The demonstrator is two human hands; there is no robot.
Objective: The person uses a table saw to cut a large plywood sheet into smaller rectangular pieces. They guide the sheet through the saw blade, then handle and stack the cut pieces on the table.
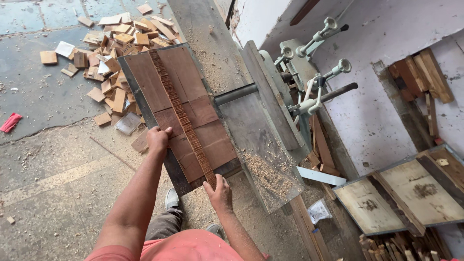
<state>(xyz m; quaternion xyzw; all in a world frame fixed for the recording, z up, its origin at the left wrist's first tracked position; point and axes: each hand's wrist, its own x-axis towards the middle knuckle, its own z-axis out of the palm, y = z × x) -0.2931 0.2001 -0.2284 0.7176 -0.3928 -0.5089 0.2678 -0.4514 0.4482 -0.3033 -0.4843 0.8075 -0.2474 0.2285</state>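
A long panel of reddish-brown wooden boards (186,77) with a dark frame edge lies on the table of a grey woodworking machine (251,125). A ridged, toothed strip (181,113) runs along the panel's middle. My left hand (158,138) grips the panel's left edge about halfway along. My right hand (220,192) holds the near end, close to the end of the ridged strip. Wood shavings (270,176) lie on the machine table beside the panel.
A heap of small wood offcuts (108,53) lies on the concrete floor at upper left. A red rag (10,122) is at far left. Machine levers with knobs (316,79) stick out at right. Framed panels (411,193) lean by the wall.
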